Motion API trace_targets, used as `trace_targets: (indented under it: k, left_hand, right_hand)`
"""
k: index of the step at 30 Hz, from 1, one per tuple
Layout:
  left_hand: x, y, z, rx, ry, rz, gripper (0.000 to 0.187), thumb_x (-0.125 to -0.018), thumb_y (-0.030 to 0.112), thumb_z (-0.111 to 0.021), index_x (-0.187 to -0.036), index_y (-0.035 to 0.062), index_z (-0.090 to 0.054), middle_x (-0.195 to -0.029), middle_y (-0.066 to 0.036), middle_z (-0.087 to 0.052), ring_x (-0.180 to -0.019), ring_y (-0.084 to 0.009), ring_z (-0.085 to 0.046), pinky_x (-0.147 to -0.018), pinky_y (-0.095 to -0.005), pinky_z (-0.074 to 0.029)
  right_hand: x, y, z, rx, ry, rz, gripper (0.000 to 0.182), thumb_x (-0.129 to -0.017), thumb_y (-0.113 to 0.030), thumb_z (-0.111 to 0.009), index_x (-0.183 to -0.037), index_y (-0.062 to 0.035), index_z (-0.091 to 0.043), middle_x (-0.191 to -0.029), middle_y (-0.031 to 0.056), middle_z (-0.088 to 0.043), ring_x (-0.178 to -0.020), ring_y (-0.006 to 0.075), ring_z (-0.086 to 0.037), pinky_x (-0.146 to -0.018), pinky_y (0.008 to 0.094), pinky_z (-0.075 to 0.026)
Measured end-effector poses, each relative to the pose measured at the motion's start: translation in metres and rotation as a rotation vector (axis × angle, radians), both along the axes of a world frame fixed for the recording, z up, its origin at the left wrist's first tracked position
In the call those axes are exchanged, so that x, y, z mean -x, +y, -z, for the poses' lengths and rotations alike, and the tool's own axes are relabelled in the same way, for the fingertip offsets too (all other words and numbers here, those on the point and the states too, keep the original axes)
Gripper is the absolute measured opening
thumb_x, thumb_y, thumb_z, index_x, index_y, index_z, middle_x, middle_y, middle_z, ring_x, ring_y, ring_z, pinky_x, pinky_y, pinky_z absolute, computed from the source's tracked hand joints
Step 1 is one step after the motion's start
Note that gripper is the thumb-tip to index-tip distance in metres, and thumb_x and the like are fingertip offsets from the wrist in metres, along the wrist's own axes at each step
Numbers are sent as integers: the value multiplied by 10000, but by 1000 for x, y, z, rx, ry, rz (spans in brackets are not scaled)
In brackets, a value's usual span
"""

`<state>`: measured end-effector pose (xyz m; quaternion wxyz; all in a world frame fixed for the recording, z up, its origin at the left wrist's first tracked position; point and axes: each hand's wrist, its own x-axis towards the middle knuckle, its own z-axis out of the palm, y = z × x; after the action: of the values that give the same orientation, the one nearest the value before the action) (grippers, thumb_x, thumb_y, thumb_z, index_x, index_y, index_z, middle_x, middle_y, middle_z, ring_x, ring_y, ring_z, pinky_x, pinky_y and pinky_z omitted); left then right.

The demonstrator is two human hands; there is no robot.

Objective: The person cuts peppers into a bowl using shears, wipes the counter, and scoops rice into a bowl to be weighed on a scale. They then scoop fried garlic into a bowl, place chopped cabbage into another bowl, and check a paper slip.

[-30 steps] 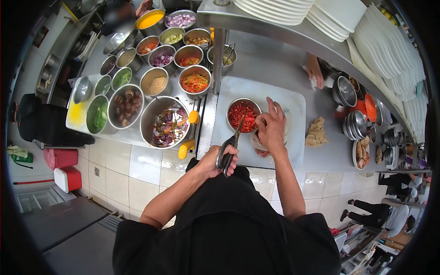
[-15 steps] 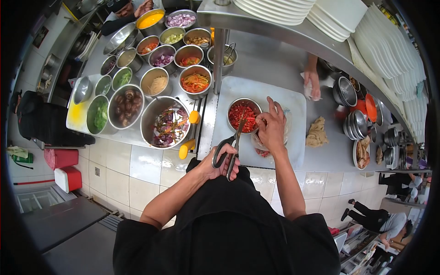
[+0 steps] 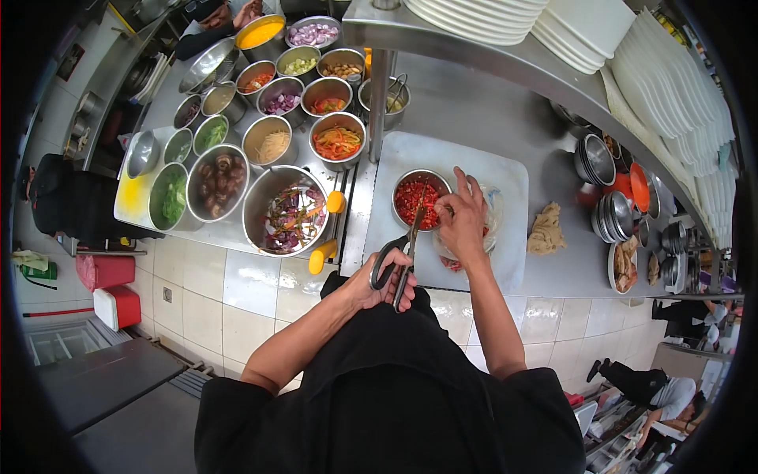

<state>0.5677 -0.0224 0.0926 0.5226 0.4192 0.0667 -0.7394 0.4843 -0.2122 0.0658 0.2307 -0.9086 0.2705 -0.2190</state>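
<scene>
My left hand [image 3: 379, 283] is wrapped round the black handles of a pair of scissors [image 3: 410, 246]. The blades reach over a metal bowl [image 3: 395, 208] of chopped red chilies [image 3: 410, 201]. At the bowl's right rim, my right hand [image 3: 466, 223] pinches what appears to be a red chili, mostly hidden by the fingertips; its other fingers are raised. Under and beside that hand lies a clear plastic bag [image 3: 493, 225] with red chilies inside. Bowl and bag both rest on a white cutting board [image 3: 387, 261].
Left of the board stand several metal pots, among them one of vegetable scraps [image 3: 292, 213] and one of sliced peppers [image 3: 337, 141]. A crumpled tan cloth [image 3: 545, 229] lies to the right, before stacked metal bowls [image 3: 594, 158]. A steel shelf [image 3: 474, 41] with white plates overhangs the counter.
The scissors' blades have closed together over the bowl, and the chili length between them and my right hand no longer shows. Another person's hand with a white cloth has left the counter.
</scene>
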Motion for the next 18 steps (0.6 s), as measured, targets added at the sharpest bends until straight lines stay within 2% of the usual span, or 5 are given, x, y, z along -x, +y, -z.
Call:
trace_targets:
  k: [7, 8, 10, 14, 18]
  left_hand:
    - [1, 0, 5, -12, -331, 47, 385, -821, 354, -512, -807, -18, -608, -647, -143, -617, -495, -264, -601, -501, -348, -526]
    - [0, 1, 5, -12, -331, 48, 385, -821, 354, -512, -807, -18, -608, -647, -143, -617, -495, -264, -601, -501, -348, -526]
    - [0, 4, 6, 26, -25, 4, 349, -811, 329, -553, -796, -16, -599, -625, -136, -601, -489, -254, -599, -486, -348, -518]
    - [2, -1, 0, -11, -3, 5, 327, -804, 310, -574, -781, -15, -592, -607, -131, -589, -483, -249, -597, -477, -348, -517]
    - [3, -1, -1, -20, -215, 12, 330, -802, 316, -572, -771, -12, -591, -603, -134, -588, -492, -246, -602, -487, -348, -523]
  right_hand:
    - [0, 3, 3, 8, 19, -8, 51, -719, -36, -639, -763, -57, -624, -1437, 116, -371, -1305, 395, -299, -1033, 535, -239]
    - [1, 3, 4, 19, 24, 9, 51, -719, -36, -639, -764, -55, -623, -1438, 117, -369, -1302, 397, -302, -1030, 535, -243]
    - [1, 2, 4, 19, 13, 9, 49, -719, -37, -638, -762, -53, -622, -1438, 118, -368, -1299, 398, -305, -1024, 535, -248]
    - [-3, 5, 5, 21, 10, -1, 43, -724, -43, -634, -767, -46, -626, -1438, 120, -369, -1295, 401, -309, -1010, 539, -262]
    - [-4, 8, 3, -28, 21, 5, 47, -745, -53, -647, -788, -70, -640, -1456, 105, -358, -1323, 391, -288, -1052, 527, -228]
